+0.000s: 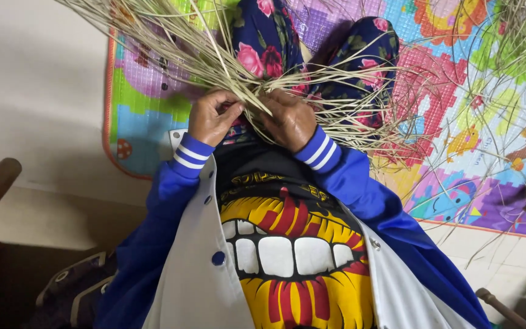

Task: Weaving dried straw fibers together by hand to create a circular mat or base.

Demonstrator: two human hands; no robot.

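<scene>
- Both hands meet at the lap, right at the knot of pale dry straw strips [287, 79] that fan out over the knees and across the mat.
- Left hand [212, 117] has its fingers curled narrow round a pinch of strips, thumb pressing them flat; it looks like the anchor hand.
- Right hand [291, 120] is bent over the crossing point, fingers [273, 105] closed on a few strands, seemingly feeding one under the next.
- To do this step well, I'd say: keep the anchor pinch firm so the woven start does not loosen, and pull each strand snug but not sharp, as dry strips may crack at a fold.
- The loose ends sprawl far over the colourful play mat [458, 122]; keeping them sorted by side should stop tangles.
- The flowered trousers [263, 36] underneath give a soft rest for the work.
</scene>
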